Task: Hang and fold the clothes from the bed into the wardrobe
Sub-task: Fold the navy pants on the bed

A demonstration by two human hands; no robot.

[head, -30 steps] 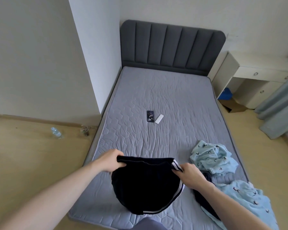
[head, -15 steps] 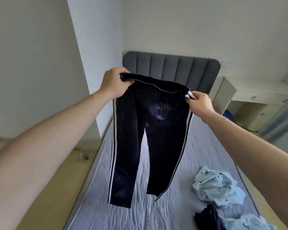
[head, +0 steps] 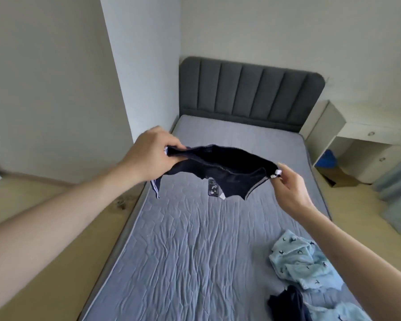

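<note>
Dark navy track pants (head: 227,167) with white side stripes are stretched in the air over the bed (head: 195,246), seen nearly edge-on at the waistband. My left hand (head: 153,154) grips the waistband's left end. My right hand (head: 285,184) pinches the right end by its white stripe. The legs swing away from me and are mostly hidden behind the waistband. A light blue patterned garment (head: 301,258) lies crumpled at the bed's right side, with another dark garment (head: 285,302) and more light blue cloth (head: 333,311) near the bottom right corner.
A dark phone (head: 212,188) and a small white object lie mid-bed, partly behind the pants. A grey padded headboard (head: 250,93) stands at the far end. A white desk with drawers (head: 357,140) is right of the bed, with curtains at the right edge. Wooden floor runs along the bed's left side.
The pants were lifted from the mattress and held up high hanging full length; now my hands have come down and the legs have swung forward, flattening the pants over the bed.
</note>
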